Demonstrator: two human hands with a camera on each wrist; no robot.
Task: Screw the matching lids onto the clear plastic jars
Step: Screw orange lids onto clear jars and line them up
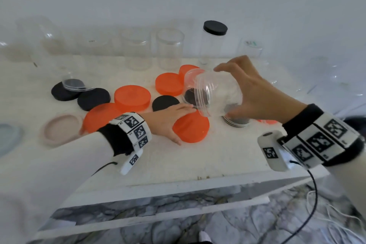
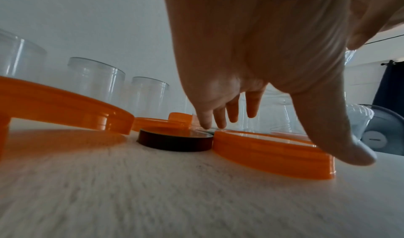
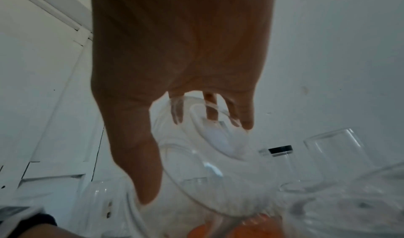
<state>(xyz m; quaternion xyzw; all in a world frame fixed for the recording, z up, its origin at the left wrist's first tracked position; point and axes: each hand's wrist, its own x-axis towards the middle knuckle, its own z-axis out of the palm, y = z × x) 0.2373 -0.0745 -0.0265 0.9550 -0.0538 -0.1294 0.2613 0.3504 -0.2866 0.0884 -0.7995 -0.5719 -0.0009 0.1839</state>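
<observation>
My right hand (image 1: 227,91) grips a wide clear plastic jar (image 1: 217,93) above the table, tilted on its side with the open mouth facing left. In the right wrist view the thumb and fingers of my right hand (image 3: 197,161) wrap the jar (image 3: 218,181). My left hand (image 1: 184,124) spans a large orange lid (image 1: 193,130) lying flat on the table, thumb on its near edge and fingers on its far edge. The left wrist view shows the left hand (image 2: 282,139) on that orange lid (image 2: 273,151), beside a small black lid (image 2: 174,141).
More orange lids (image 1: 132,98) (image 1: 169,84) (image 1: 99,117), black lids (image 1: 93,98) (image 1: 165,103) and a pink lid (image 1: 61,128) lie across the white table (image 1: 178,160). Open clear jars (image 1: 170,49) and one black-capped jar (image 1: 215,27) stand along the back wall. The table's front edge is near.
</observation>
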